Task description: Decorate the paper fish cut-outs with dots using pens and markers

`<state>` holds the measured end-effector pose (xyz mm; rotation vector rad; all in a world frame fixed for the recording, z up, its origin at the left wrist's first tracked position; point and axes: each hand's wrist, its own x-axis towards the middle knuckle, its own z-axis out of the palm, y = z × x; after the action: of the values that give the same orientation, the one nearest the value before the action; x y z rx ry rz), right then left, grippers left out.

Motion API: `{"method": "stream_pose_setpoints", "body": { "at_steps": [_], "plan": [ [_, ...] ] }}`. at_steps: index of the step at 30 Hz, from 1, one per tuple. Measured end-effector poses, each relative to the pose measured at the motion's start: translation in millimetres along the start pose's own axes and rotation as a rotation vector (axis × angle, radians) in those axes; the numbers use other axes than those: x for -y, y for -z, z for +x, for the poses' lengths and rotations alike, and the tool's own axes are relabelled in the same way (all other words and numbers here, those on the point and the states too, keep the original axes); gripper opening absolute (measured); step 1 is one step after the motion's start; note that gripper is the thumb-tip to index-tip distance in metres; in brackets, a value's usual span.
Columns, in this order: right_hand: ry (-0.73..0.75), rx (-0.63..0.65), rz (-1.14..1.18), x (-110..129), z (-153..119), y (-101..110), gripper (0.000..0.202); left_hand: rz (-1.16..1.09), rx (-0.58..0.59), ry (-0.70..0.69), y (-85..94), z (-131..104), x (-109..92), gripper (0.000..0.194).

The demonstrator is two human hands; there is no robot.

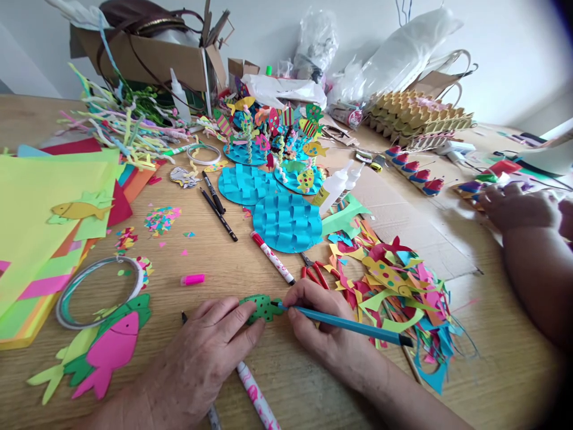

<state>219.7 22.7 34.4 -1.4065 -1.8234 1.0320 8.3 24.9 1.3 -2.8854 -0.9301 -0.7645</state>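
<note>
My left hand (201, 352) lies flat on the wooden table and pins a small green paper fish (261, 307) with dark dots under its fingertips. A blue pen (353, 325) is gripped in my right hand (316, 316), its tip touching the fish's right end. A pink-and-white marker (257, 397) lies under my left wrist. Scissors with red handles (313, 272) rest just beyond my right hand, beside a red-capped marker (273, 258).
Coloured paper scraps (403, 292) pile up at right. Blue woven paper discs (286, 222) and a paper fish display (277, 134) stand mid-table. Paper sheets (40, 221), a tape ring (101, 289) and a pink fish (110, 352) lie left. Another person's hand (519, 206) works far right.
</note>
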Motion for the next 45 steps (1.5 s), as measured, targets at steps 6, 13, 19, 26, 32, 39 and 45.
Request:
{"method": "stream_pose_setpoints", "body": {
  "at_steps": [6,13,19,26,32,39,45],
  "plan": [
    [0.024,0.062,-0.019,-1.2,0.4,2.8,0.01,-0.002,0.005,-0.011,0.8,1.3,0.1,0.046],
    [0.084,0.055,-0.101,-0.5,-0.8,1.4,0.01,0.011,0.008,-0.017,2.9,1.0,0.3,0.047],
    [0.085,0.033,-0.132,2.0,0.9,-0.2,0.01,0.037,0.022,-0.024,2.5,-1.4,1.4,0.043],
    [0.069,0.026,-0.126,-0.9,1.5,-1.1,0.009,0.059,0.016,-0.023,4.9,0.6,1.0,0.045],
    [0.067,0.01,-0.138,-1.3,0.9,-2.1,0.009,0.054,0.003,-0.026,5.6,2.6,1.7,0.05],
    [0.05,0.008,-0.145,1.4,1.4,-1.7,0.009,0.046,0.008,-0.028,3.8,0.7,1.6,0.046],
    [0.069,0.01,-0.169,0.7,1.1,-2.3,0.01,0.037,0.007,-0.029,4.9,0.7,1.1,0.045]
  ]
}}
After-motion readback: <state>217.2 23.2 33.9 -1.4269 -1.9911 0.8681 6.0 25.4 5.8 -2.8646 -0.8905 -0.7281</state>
